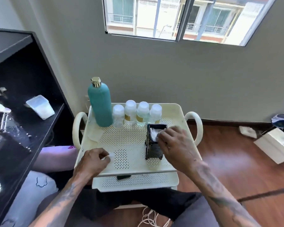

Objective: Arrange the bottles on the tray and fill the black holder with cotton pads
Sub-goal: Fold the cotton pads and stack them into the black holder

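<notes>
A tall teal bottle (100,105) with a gold cap stands at the back left of the cream perforated tray (129,145). Beside it, several small clear bottles (137,113) with white caps form a row along the back edge. The black holder (153,145) stands on the right part of the tray with white cotton pads (154,132) showing in its top. My right hand (175,143) is over the holder's mouth, fingers pressing a pad in. My left hand (92,160) rests on the tray's front left, pinching a white cotton pad (109,156).
A clear plastic bag (95,131) lies on the tray's left side. The cart has cream handles (195,125) on both sides and a lower shelf (134,181). A black shelf unit (23,112) stands to the left, a white box (275,145) on the wooden floor to the right.
</notes>
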